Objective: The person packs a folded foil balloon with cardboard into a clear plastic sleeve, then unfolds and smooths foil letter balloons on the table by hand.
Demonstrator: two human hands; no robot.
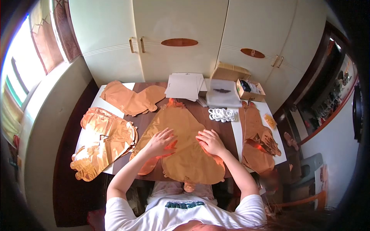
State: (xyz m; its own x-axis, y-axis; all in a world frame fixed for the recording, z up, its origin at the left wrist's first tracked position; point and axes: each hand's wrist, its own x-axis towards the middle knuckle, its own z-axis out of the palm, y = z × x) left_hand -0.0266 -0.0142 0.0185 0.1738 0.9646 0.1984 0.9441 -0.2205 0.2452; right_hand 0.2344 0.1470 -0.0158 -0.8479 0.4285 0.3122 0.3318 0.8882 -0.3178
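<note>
A large flat foil balloon (183,133), copper-orange and uninflated, lies in front of me in the middle of the table. Its narrow end points away and a small rounded tab hangs over the near edge. My left hand (160,143) is on its left side with fingers stretched out, near a shiny red-orange fold. On the opposite side my right hand (210,142) rests with fingers spread at the foil's edge. Shiny red-orange foil shows below both hands. The palms' undersides are hidden.
More flat foil pieces lie at left (106,140), back left (133,96) and right (256,142). White cards (184,85), white rings (222,114), a clear plastic bag (221,96), an open box (250,92) and a yellow packet (269,121) are on the table. Cabinets (177,23) stand behind.
</note>
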